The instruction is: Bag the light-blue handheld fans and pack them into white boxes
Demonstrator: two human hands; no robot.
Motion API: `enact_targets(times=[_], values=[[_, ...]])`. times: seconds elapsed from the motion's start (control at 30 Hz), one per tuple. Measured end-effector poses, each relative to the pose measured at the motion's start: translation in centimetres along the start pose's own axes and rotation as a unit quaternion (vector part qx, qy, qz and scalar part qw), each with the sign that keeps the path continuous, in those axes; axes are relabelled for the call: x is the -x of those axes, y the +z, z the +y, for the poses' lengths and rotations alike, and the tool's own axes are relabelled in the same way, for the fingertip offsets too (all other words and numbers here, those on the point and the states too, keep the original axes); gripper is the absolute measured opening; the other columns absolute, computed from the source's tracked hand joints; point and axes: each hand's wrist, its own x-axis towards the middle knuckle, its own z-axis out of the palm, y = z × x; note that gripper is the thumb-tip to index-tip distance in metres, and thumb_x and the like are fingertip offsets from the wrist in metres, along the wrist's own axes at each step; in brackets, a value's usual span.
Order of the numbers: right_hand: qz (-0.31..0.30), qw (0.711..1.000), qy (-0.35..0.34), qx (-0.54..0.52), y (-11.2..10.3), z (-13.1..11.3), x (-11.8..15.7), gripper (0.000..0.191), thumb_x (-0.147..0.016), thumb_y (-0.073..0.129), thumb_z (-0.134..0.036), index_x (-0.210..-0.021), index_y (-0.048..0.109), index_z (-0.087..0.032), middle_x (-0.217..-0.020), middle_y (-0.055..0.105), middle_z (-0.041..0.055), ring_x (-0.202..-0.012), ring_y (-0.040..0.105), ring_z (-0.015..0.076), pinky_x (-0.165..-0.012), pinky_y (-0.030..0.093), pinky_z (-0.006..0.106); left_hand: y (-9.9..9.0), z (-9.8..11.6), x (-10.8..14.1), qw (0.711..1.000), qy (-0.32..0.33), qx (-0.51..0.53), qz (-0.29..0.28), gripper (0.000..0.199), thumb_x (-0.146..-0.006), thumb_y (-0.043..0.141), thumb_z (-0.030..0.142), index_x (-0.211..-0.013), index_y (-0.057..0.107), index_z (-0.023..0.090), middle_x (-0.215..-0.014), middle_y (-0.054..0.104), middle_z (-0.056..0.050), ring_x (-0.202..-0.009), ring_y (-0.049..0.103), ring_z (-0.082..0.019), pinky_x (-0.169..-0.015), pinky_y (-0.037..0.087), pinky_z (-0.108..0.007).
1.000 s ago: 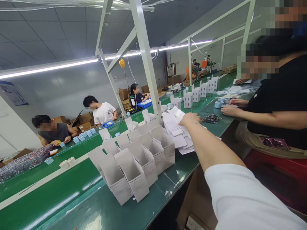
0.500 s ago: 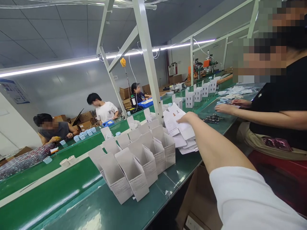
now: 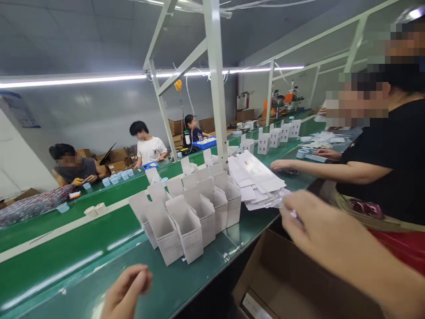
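Observation:
White open-topped boxes [image 3: 189,237] stand in rows on the green bench, their flaps up. Behind them, to the right, lies a loose pile of flat white cartons [image 3: 262,181]. My right hand [image 3: 305,221] is blurred at the near edge of this pile, above a brown cardboard box; its fingers are closed round something small and shiny that I cannot make out. At the bottom, my left hand [image 3: 128,290] hovers over the bench in front of the white boxes, its fingers curled and pressed together, with nothing visible in them.
An open brown cardboard box [image 3: 299,279] stands below the bench edge. A white metal post [image 3: 217,88] rises behind the white boxes. On the right a person in black [image 3: 392,150] reaches over the bench. More people sit across the green belt [image 3: 66,248].
My right hand has left the flat cartons and come nearer, to the right. My left hand has entered at the bottom. The neighbour's arm now reaches farther over the bench.

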Motion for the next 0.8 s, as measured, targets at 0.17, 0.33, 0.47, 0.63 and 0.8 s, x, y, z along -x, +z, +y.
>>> enact_targets(times=[0.17,0.33,0.47,0.63,0.8], values=[[-0.022,0.971,-0.222,-0.089,3.9,-9.5,8.1,0.025,-0.077,0.045,-0.003,-0.084,0.055,-0.025,-0.073,0.061,0.0067,-0.060,0.060,0.0228,-0.050,0.045,0.034,9.3,3.7,1.4,0.958,-0.008,0.211,-0.194,0.074,-0.068,0.082,0.047,-0.130,0.053,0.020,-0.123,0.065,-0.016,-0.105,0.065,-0.030,-0.071,0.056,-0.036],[-0.103,0.939,-0.236,-0.229,3.5,-11.4,9.3,0.022,-0.086,0.054,-0.022,-0.107,0.059,-0.025,-0.096,0.067,0.0106,-0.083,0.066,0.0287,-0.069,0.058,0.042,9.7,1.6,2.6,0.956,-0.006,0.272,-0.110,0.064,-0.063,0.083,0.022,-0.122,0.058,0.019,-0.102,0.072,-0.006,-0.083,0.068,-0.019,-0.069,0.053,-0.028],[-0.172,0.919,-0.003,-0.355,3.5,-8.9,5.1,0.072,-0.077,0.070,-0.054,-0.137,0.046,-0.021,-0.130,0.059,0.0192,-0.112,0.061,0.0376,-0.088,0.056,0.051,6.9,-0.3,4.1,0.950,0.006,0.275,-0.146,0.050,-0.064,0.085,0.030,-0.107,0.064,0.016,-0.100,0.074,-0.008,-0.084,0.069,-0.023,-0.072,0.055,-0.035],[-0.511,0.652,0.053,-0.558,7.4,-11.0,4.0,0.047,-0.083,0.061,-0.057,-0.106,0.065,-0.015,-0.097,0.073,0.0098,-0.083,0.069,0.0276,-0.072,0.058,0.040,4.2,-2.3,3.3,0.982,0.182,0.042,0.013,0.048,-0.071,0.082,0.037,-0.109,0.062,0.017,-0.107,0.069,-0.013,-0.097,0.066,-0.027,-0.084,0.053,-0.043],[-0.486,0.654,0.040,-0.579,9.0,-13.8,5.9,0.037,-0.089,0.058,-0.049,-0.099,0.067,-0.015,-0.095,0.072,0.0081,-0.089,0.065,0.0259,-0.076,0.053,0.036,2.0,-2.2,2.9,0.759,0.537,-0.297,0.218,0.045,-0.078,0.078,0.026,-0.118,0.059,0.018,-0.113,0.064,-0.017,-0.113,0.057,-0.030,-0.099,0.042,-0.048]])
